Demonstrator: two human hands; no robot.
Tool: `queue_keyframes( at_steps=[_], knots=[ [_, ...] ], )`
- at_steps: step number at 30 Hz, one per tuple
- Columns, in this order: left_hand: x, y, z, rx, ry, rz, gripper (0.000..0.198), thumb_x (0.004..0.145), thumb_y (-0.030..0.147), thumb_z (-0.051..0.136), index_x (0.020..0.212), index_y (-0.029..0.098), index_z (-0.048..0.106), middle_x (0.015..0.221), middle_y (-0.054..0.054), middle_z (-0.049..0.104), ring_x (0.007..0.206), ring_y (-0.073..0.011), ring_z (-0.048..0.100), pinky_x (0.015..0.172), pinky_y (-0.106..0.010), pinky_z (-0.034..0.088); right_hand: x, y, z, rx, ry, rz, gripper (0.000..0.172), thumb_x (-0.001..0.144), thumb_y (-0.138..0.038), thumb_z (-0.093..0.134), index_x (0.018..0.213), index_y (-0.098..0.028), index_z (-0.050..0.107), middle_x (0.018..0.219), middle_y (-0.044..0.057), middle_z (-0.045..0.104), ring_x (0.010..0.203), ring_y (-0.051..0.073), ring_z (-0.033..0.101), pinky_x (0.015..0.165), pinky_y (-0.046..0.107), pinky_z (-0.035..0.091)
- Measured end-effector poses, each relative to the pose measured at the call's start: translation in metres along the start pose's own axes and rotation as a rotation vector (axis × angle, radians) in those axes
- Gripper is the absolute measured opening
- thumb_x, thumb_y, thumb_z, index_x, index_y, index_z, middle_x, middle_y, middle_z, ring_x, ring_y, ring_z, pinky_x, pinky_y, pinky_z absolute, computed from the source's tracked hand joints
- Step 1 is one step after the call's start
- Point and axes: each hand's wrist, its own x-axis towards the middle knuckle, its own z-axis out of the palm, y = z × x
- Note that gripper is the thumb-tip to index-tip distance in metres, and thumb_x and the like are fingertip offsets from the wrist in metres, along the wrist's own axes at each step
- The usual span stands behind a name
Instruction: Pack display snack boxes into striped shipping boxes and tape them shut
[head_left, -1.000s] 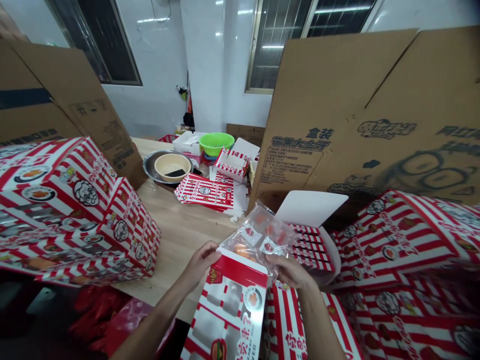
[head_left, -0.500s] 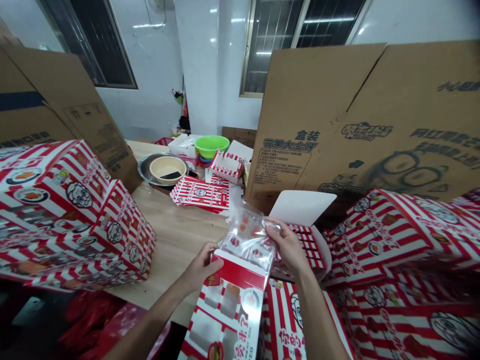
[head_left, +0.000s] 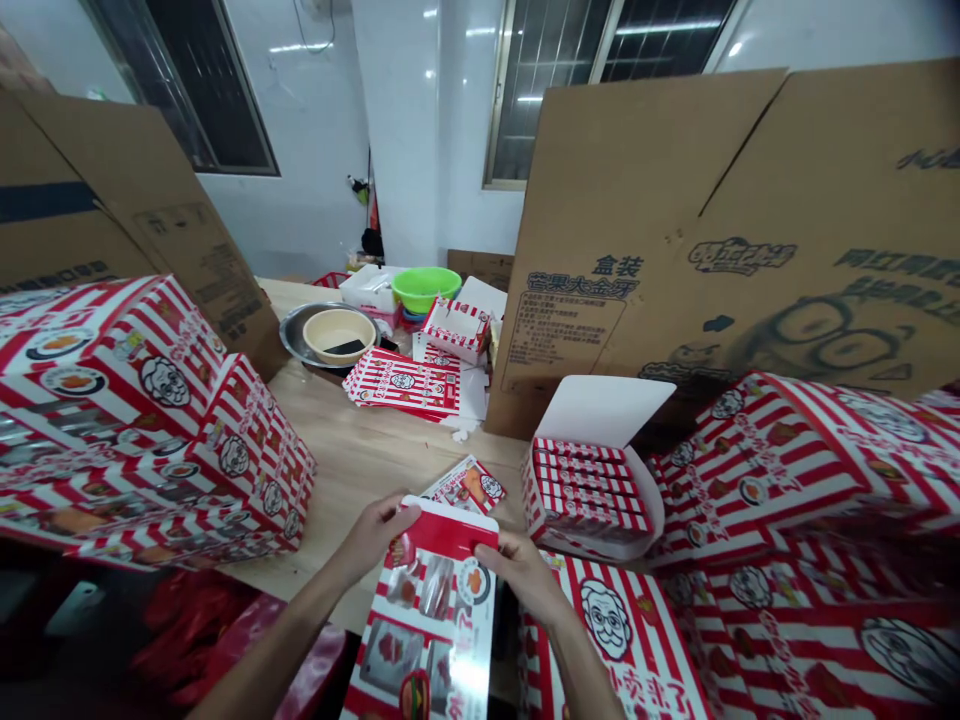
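Observation:
Between my two hands is a red and white striped windowed box, its top end tilted away from me. My left hand pinches the upper left corner. At the upper right corner, my right hand grips the same box, thumb on the front. Clear plastic packets with reddish pieces show through the windows. Just beyond the box's top edge lies a small printed card on the wooden table. To the right, an open striped display box holds rows of small packs, its white lid raised.
Stacked striped boxes stand at left and right. A closed striped box lies near my right forearm. Large cardboard cartons rise behind. Farther back are flat striped cartons, a cream bowl and a green basin.
The clear plastic packets that stuck out of the box top are now inside it. My right hand has moved down and left onto the box's corner, uncovering the small card and the display box.

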Motion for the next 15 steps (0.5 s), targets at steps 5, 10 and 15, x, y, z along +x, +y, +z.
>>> queue_keyframes(
  at_steps=[5, 10, 15],
  knots=[
    [0.004, -0.005, -0.004, 0.057, -0.003, -0.055, 0.040, 0.065, 0.054, 0.061, 0.072, 0.014, 0.061, 0.064, -0.003, 0.061, 0.063, -0.0177, 0.057, 0.060, -0.027, 0.044, 0.004, 0.015, 0.021, 0.112, 0.166, -0.035, 0.037, 0.062, -0.051, 0.067, 0.072, -0.015, 0.066, 0.061, 0.003, 0.065, 0.054, 0.017, 0.058, 0.056, 0.028, 0.046],
    [-0.008, -0.028, 0.017, 0.245, 0.179, 0.101, 0.055, 0.067, 0.043, 0.063, 0.115, 0.019, 0.050, 0.117, -0.011, 0.053, 0.113, -0.0255, 0.046, 0.095, -0.036, 0.036, 0.020, 0.022, 0.034, 0.067, 0.394, -0.087, 0.037, 0.063, -0.052, 0.064, 0.058, -0.016, 0.057, 0.048, -0.001, 0.056, 0.045, 0.014, 0.050, 0.047, 0.025, 0.041],
    [-0.038, -0.025, 0.038, 0.385, -0.159, 0.126, 0.081, 0.067, 0.031, 0.067, 0.137, 0.023, 0.025, 0.142, -0.008, 0.030, 0.131, -0.0253, 0.026, 0.107, -0.036, 0.021, 0.023, 0.013, 0.060, -0.113, 0.563, -0.237, 0.036, 0.071, -0.044, 0.059, 0.048, -0.019, 0.048, 0.046, -0.005, 0.044, 0.048, 0.011, 0.041, 0.050, 0.022, 0.037]
  ],
)
